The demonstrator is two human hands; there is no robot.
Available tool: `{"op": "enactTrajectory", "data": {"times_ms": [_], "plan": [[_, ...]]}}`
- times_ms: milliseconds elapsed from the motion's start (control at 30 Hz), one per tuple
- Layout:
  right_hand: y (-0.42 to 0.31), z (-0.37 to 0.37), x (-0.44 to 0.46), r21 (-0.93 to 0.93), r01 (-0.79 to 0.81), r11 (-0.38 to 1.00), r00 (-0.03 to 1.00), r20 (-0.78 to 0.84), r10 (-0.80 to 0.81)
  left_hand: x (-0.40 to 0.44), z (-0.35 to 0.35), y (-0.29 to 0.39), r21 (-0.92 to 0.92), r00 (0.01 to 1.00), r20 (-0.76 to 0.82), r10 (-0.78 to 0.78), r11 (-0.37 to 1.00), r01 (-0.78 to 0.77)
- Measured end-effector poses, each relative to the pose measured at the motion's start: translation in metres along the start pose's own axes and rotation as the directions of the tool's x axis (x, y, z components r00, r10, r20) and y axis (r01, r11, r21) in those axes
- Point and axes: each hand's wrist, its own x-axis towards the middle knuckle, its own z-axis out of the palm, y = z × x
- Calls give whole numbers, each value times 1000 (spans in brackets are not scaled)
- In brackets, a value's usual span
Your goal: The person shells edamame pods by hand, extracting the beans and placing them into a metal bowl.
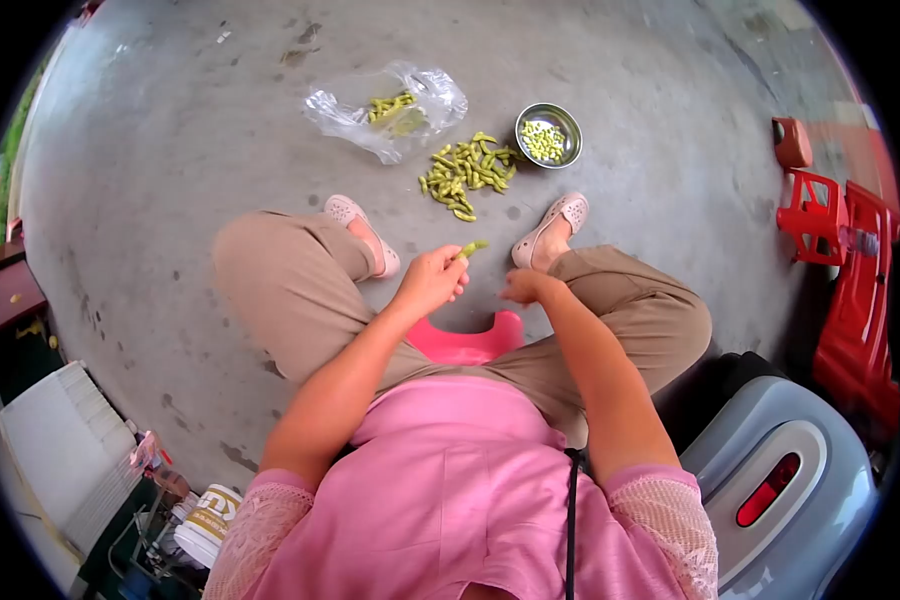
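Note:
My left hand [436, 280] is closed on a green edamame pod [473, 248], which sticks out past the thumb and fingertips. To its right, my right hand [526, 287] hangs low beside the right shoe, fingers bent together; what they hold, if anything, is hidden. Ahead on the floor lies a loose pile of edamame pods [462, 176]. A round metal bowl [577, 140] with pale green shelled beans [543, 141] stands just right of the pile. Behind the pile on the left is a crumpled clear plastic bag [332, 112] with more pods [391, 106] inside.
Below my hands is a pink stool [458, 346] between my legs. A grey-blue plastic casing with a red reflector [770, 490] stands close on the right, with red plastic stools [813, 218] beyond. At lower left are a white bucket [206, 528] and a white corrugated panel [68, 450].

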Motion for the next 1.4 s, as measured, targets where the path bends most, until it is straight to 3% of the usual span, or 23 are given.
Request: {"op": "enactTrajectory", "data": {"times_ms": [67,100,133,200,233,267,300,333,367,400,467,600,700,767,867,967,1100,1233,1400], "plan": [[-21,-16,-14,262,6,965,954,288,-84,12,-2,-5,-86,992,-44,115,989,-119],[-40,2,-38,268,1,963,946,313,-89,-17,6,-12,-96,995,-40,89,991,-93],[-48,-4,-33,280,143,949,988,12,-152,-16,3,-9,-100,988,-85,130,985,-138],[-60,-29,-41,307,382,872,847,-494,-197,-7,-2,-5,-100,970,-141,200,971,-215],[-70,-44,-56,293,391,873,838,-506,-205,0,-3,-11,29,925,-209,319,947,-320],[-83,-58,-74,715,429,552,881,-465,-83,1,-4,-16,160,866,-258,428,903,-399],[-92,-63,-87,931,359,67,933,-360,-4,-4,-4,-14,161,865,-259,429,902,-399],[-97,-63,-95,930,361,70,932,-362,-2,-8,-2,-9,300,803,-273,530,840,-452],[-100,-62,-103,919,387,-75,922,-386,27,-11,0,-5,432,732,-268,627,757,-490],[-100,-59,-108,887,406,-219,913,-403,60,-14,3,-3,428,732,-265,628,756,-495],[-97,-50,-109,887,405,-221,914,-390,109,-19,6,-2,609,662,-131,737,587,-533],[-83,-43,-97,895,419,-156,907,-402,130,-16,12,-17,663,651,-51,757,514,-545],[-83,-47,-95,933,358,-43,925,-348,155,-15,9,-16,648,670,-41,741,531,-547],[-86,-43,-95,938,347,-24,931,-341,132,-19,6,-16,638,763,9,647,583,-503],[-87,-39,-91,934,348,84,929,-355,106,-17,6,-23,727,781,37,623,519,-448],[-93,-44,-98,934,348,77,928,-355,110,-22,6,-19,575,813,-41,581,679,-456],[-98,-41,-96,924,377,67,913,-382,142,-23,8,-24,540,818,-87,569,716,-441],[-103,-43,-95,920,346,183,899,-381,215,-24,9,-23,618,787,-90,611,654,-436],[-99,-43,-96,946,318,67,919,-325,222,-27,11,-22,609,753,-92,652,635,-476]]}}
